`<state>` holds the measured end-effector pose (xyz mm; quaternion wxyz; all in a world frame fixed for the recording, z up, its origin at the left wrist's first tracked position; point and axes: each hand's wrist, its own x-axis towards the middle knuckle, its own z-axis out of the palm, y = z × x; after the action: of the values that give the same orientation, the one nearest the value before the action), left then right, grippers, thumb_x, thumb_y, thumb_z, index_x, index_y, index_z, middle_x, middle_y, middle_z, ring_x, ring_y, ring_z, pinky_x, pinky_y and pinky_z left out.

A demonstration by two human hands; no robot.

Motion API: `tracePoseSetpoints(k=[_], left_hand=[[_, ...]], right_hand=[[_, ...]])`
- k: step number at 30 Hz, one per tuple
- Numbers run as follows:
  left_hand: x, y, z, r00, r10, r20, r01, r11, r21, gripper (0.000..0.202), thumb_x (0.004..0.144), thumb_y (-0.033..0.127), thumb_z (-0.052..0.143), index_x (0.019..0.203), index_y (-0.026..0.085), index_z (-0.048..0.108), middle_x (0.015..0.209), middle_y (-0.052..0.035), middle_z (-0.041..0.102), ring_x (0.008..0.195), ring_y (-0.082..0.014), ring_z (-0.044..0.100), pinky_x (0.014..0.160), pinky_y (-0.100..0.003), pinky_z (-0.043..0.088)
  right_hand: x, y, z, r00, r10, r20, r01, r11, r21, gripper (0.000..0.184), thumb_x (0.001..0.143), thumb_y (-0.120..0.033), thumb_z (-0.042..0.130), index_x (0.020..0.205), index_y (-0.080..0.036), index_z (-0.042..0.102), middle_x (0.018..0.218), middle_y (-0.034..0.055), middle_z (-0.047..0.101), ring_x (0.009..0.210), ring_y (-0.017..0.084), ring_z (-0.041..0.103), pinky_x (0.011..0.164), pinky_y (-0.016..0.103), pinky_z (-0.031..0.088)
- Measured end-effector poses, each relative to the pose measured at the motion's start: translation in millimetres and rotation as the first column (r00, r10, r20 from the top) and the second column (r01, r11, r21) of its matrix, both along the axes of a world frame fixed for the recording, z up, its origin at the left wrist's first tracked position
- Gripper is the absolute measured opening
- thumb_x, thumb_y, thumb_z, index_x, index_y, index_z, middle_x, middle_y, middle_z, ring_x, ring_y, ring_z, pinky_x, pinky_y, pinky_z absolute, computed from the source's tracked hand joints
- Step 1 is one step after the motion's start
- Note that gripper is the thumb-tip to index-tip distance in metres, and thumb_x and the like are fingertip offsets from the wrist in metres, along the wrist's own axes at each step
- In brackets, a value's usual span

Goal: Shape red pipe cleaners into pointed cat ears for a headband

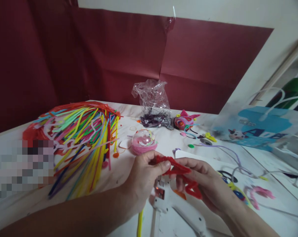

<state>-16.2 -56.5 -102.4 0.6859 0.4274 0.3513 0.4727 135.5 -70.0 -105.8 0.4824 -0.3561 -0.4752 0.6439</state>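
Note:
Both my hands meet low in the middle of the view around a bent red pipe cleaner (pixel 175 168). My left hand (pixel 142 179) pinches its left end between thumb and fingers. My right hand (pixel 208 184) curls its fingers round the right part, where the red wire loops down toward my palm. A white glue gun (pixel 173 205) lies on the table right beneath my hands.
A big heap of coloured pipe cleaners (pixel 82 138) spreads at the left. Behind my hands sit a pink dome ornament (pixel 143 142), a clear plastic bag of dark pieces (pixel 154 108), a colourful woven figure (pixel 185 121) and a blue printed bag (pixel 260 126). Loose scraps lie at the right.

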Motion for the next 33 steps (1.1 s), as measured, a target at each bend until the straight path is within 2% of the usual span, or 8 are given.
tracePoseSetpoints(k=[6,10,13,17,20,25,33], left_hand=[[0,1,-1.3,0.999,-0.022,0.023,0.022,1.0,-0.004,0.013,0.066,0.019,0.061,0.065,0.014,0.049,0.049,0.0004,0.055,0.043,-0.0095,0.05,0.041,-0.019,0.036],[2,3,-5.3,0.999,0.002,-0.05,-0.002,1.0,-0.007,0.013,0.064,0.02,0.062,0.068,0.014,0.051,0.05,0.0025,0.05,0.041,-0.0069,0.043,0.037,-0.016,0.03],[2,4,-8.2,0.994,0.031,-0.104,-0.028,0.999,0.038,0.013,0.064,0.021,0.062,0.067,0.014,0.052,0.051,0.0027,0.05,0.041,-0.0053,0.04,0.038,-0.017,0.03],[2,3,-10.2,0.992,0.02,-0.125,-0.016,0.999,0.031,0.013,0.065,0.024,0.06,0.07,0.015,0.052,0.05,0.0031,0.048,0.041,-0.0073,0.041,0.037,-0.018,0.032],[2,2,-9.9,0.989,-0.002,-0.15,0.004,1.0,0.016,0.013,0.066,0.026,0.059,0.071,0.016,0.052,0.047,0.0053,0.042,0.04,-0.0079,0.039,0.034,-0.018,0.033],[3,-1,-5.0,0.986,0.015,-0.167,-0.013,1.0,0.012,0.01,0.066,0.021,0.058,0.068,0.015,0.05,0.057,0.0021,0.049,0.044,-0.0074,0.043,0.036,-0.018,0.036],[2,-1,-7.0,0.979,-0.023,-0.2,0.027,1.0,0.015,0.008,0.069,0.019,0.055,0.072,0.016,0.048,0.06,0.0027,0.05,0.041,-0.0054,0.042,0.035,-0.017,0.036]], right_hand=[[-11,-3,-11.9,0.995,-0.095,0.022,0.095,0.995,0.017,0.01,0.065,-0.025,0.074,0.071,-0.017,0.074,0.054,0.0021,0.067,0.04,0.008,0.053,0.036,0.015,0.037],[-16,-5,-17.0,0.992,-0.112,0.052,0.106,0.989,0.105,0.011,0.066,-0.028,0.073,0.067,-0.018,0.075,0.054,0.0022,0.066,0.043,0.009,0.053,0.042,0.018,0.042],[-18,-8,-15.9,0.993,-0.104,0.057,0.095,0.986,0.136,0.011,0.069,-0.029,0.071,0.072,-0.019,0.075,0.053,0.0008,0.063,0.046,0.01,0.052,0.044,0.019,0.043],[-23,-12,-12.8,0.974,-0.211,0.085,0.201,0.973,0.114,0.02,0.063,-0.032,0.074,0.077,-0.018,0.075,0.056,0.0008,0.064,0.046,0.01,0.051,0.044,0.02,0.043],[-24,-12,-12.7,0.965,-0.24,0.102,0.231,0.968,0.095,0.019,0.059,-0.03,0.077,0.072,-0.017,0.074,0.056,0.0014,0.064,0.048,0.011,0.054,0.044,0.019,0.044],[-23,-11,-12.0,0.945,-0.302,0.124,0.292,0.952,0.087,0.017,0.059,-0.031,0.077,0.064,-0.016,0.072,0.049,-0.0003,0.06,0.041,0.009,0.05,0.037,0.017,0.04],[-28,-16,-7.2,0.945,-0.285,0.163,0.274,0.958,0.087,0.016,0.062,-0.03,0.075,0.061,-0.015,0.07,0.046,-0.0029,0.055,0.039,0.007,0.046,0.038,0.017,0.039]])
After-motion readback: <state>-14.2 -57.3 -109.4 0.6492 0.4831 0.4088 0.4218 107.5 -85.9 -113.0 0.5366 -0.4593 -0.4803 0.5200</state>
